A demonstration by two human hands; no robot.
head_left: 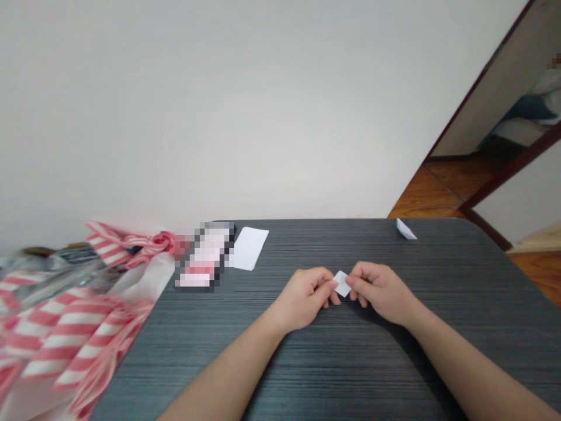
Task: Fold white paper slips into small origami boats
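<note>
The left forearm [219, 377] and right forearm [473, 362] lay low over the dark grey table [307, 374], keeping the work steady. The left hand [302, 298] and right hand [379, 290] held a small folded white paper [342, 284] in narrow fingertip pinches, just above the tabletop; the fold edges were probably hidden by fingers. A folded paper piece [405, 229] sat at the far edge, and a white sheet [248, 248] lay further left.

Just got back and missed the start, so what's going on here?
A person is pinching a small folded piece of white paper between their left hand and right hand, over a dark grey table. Another folded paper lies at the table's far edge, and a white paper sheet lies further left. Red-and-white striped plastic is heaped by the table's left side.
</note>
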